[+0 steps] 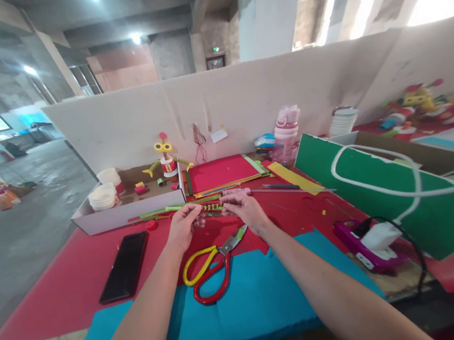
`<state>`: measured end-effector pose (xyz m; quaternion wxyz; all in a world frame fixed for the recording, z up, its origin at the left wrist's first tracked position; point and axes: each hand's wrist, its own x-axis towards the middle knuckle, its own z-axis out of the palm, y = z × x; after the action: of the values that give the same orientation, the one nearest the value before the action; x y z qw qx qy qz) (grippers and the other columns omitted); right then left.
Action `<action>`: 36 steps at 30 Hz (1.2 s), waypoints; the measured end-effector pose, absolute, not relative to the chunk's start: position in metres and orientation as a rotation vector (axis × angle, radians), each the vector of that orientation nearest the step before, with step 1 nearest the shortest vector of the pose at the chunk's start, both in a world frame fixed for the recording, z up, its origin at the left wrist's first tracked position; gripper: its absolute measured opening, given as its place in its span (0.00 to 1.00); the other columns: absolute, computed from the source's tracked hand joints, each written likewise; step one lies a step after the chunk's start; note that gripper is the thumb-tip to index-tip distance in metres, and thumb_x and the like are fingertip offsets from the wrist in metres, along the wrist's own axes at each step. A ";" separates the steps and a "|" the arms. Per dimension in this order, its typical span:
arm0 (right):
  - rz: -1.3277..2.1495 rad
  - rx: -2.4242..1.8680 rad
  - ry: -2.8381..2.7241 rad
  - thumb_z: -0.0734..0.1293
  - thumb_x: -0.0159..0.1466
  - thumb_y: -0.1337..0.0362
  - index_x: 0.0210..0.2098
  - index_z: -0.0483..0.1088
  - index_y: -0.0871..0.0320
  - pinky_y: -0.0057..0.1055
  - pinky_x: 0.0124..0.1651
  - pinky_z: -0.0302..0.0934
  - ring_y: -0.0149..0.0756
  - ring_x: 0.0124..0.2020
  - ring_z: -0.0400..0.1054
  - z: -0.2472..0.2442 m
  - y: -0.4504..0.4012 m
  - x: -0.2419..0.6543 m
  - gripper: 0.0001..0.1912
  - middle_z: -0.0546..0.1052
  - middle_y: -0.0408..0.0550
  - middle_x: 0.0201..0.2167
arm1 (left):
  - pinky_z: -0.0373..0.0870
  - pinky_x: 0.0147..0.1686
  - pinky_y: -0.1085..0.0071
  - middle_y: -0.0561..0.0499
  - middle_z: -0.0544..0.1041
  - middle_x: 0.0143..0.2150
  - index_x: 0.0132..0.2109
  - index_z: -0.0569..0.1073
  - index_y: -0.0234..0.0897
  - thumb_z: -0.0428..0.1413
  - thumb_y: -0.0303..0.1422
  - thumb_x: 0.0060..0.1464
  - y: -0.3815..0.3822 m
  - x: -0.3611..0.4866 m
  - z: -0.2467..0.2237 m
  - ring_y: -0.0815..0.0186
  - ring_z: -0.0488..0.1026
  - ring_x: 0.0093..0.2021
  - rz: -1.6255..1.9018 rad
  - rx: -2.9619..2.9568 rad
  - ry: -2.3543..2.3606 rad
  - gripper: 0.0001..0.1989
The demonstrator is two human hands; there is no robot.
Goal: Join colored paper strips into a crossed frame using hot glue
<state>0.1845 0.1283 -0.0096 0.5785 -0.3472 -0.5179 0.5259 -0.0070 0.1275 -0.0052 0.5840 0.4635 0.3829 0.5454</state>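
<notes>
Between my two hands stretches a green folded paper strip (213,207), pleated like a small spring. My left hand (187,224) pinches its left end, and my right hand (245,210) pinches the right end. Just below them lie scissors (225,248) with one yellow and one red handle; a green scrap (241,232) rests at the blades. Long green paper strips (160,211) lie behind my left hand. At the back stands a paper cup figure (167,159) with a yellow head and pleated arms.
A black phone (124,267) lies left on the red table cover. A shallow box (131,214) holds paper cups (103,196). Colored sheets (221,174), a pink bottle (285,135), a green board (384,192) and a purple power strip (371,253) with a white cable surround the work area.
</notes>
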 end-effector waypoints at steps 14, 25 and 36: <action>1.619 -0.786 -1.042 0.70 0.54 0.52 0.37 0.72 0.58 0.31 0.36 0.70 0.30 0.27 0.71 -0.016 0.125 0.176 0.17 0.76 0.44 0.27 | 0.64 0.25 0.77 0.54 0.73 0.24 0.36 0.73 0.34 0.63 0.37 0.44 0.124 -0.002 -0.005 0.73 0.69 0.23 1.279 1.235 0.898 0.14; 1.267 -0.771 -1.314 0.71 0.52 0.56 0.38 0.74 0.56 0.35 0.38 0.70 0.33 0.28 0.72 -0.025 0.128 0.168 0.16 0.76 0.42 0.26 | 0.65 0.24 0.74 0.53 0.71 0.22 0.39 0.73 0.33 0.58 0.45 0.49 0.122 0.002 -0.007 0.71 0.68 0.21 1.162 1.173 0.861 0.18; 1.378 -0.781 -1.146 0.74 0.48 0.58 0.39 0.75 0.57 0.38 0.45 0.69 0.34 0.31 0.74 -0.025 0.127 0.170 0.19 0.79 0.44 0.32 | 0.64 0.27 0.75 0.54 0.72 0.23 0.34 0.74 0.34 0.61 0.38 0.47 0.128 -0.004 -0.007 0.72 0.67 0.23 1.403 1.288 0.904 0.11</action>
<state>0.1699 0.1272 -0.0251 0.5591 -0.3313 -0.4860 0.5843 -0.0039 0.1276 -0.0070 0.4937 0.5313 0.3729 0.5787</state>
